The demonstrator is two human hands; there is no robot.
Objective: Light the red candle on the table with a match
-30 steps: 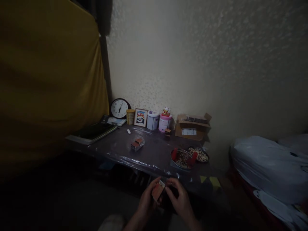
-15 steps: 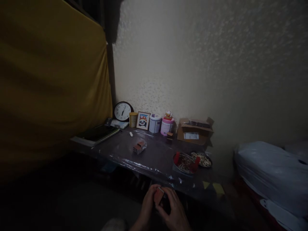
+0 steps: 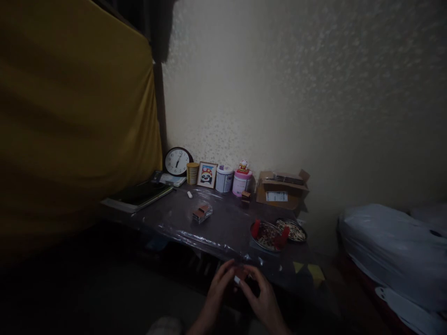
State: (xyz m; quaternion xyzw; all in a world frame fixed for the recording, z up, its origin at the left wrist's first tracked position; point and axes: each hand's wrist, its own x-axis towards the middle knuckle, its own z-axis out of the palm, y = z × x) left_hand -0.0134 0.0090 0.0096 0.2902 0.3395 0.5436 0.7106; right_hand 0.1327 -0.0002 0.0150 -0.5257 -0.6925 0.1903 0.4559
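Note:
Near the table's front edge, my left hand [image 3: 220,284] and my right hand [image 3: 262,294] hold a small reddish-brown matchbox [image 3: 240,272] between their fingertips. A white part of it shows at its lower left; whether that is its inner tray I cannot tell. On the table beyond, more matchboxes [image 3: 201,213] lie in clear wrapping. To the right, a round dish [image 3: 254,238] carries small reddish bits and two red pieces. Behind it, a second dish [image 3: 306,236] is filled with pale thin sticks that look like matchsticks.
The dark table [image 3: 223,228] has a clear plastic cover. Along the wall stand a clock [image 3: 178,161], a yellow cup [image 3: 192,173], a framed panda picture [image 3: 207,175], two tins [image 3: 224,179] and an open carton [image 3: 279,190]. Yellow paper pieces [image 3: 316,274] lie at the right.
The matchbox has turned in my fingers, and a white part now shows. My right hand has shifted slightly right, away from my left palm. The things on the table stay in place.

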